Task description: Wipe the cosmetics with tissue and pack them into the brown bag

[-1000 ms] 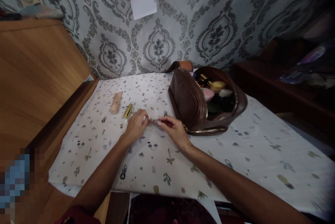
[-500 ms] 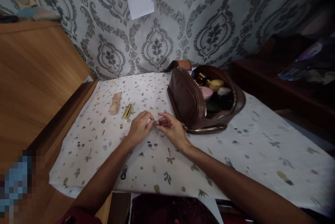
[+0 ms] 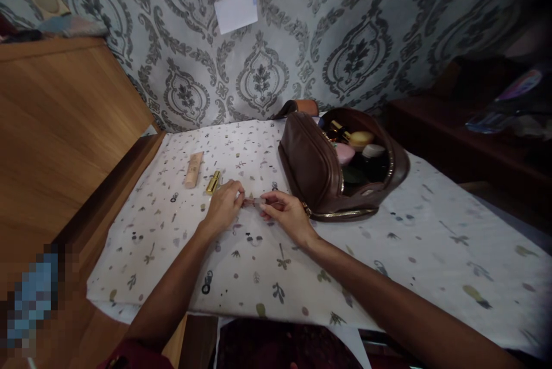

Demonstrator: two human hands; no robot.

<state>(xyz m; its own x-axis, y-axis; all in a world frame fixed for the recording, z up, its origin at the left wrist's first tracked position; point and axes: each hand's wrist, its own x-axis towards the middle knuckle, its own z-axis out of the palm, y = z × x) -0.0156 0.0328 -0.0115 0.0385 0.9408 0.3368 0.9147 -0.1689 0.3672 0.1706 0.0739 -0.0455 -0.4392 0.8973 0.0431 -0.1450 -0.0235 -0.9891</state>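
Observation:
Between my two hands is a small, slim, clear and pinkish item [image 3: 254, 201], too small to make out well. My left hand [image 3: 226, 203] pinches its left end, and my right hand [image 3: 285, 215] pinches the right end. Just left of my left hand, a gold bottle [image 3: 213, 183] lies on the patterned white cloth [image 3: 172, 254]. Farther left lies a beige tube [image 3: 194, 170]. A brown bag [image 3: 310, 156] stands open beyond my right hand, with a pink item [image 3: 344, 153], a yellow item [image 3: 360, 139] and other small things inside.
A wooden cabinet [image 3: 64, 104] borders the left side. Behind the cloth rises a patterned wall [image 3: 293, 24] bearing a white card [image 3: 236, 11]. At the far right, a clear bottle [image 3: 495, 113] lies on a dark red surface [image 3: 418, 119].
My hands have moved apart a little, and more of the small item shows between them. The whole view has shifted slightly.

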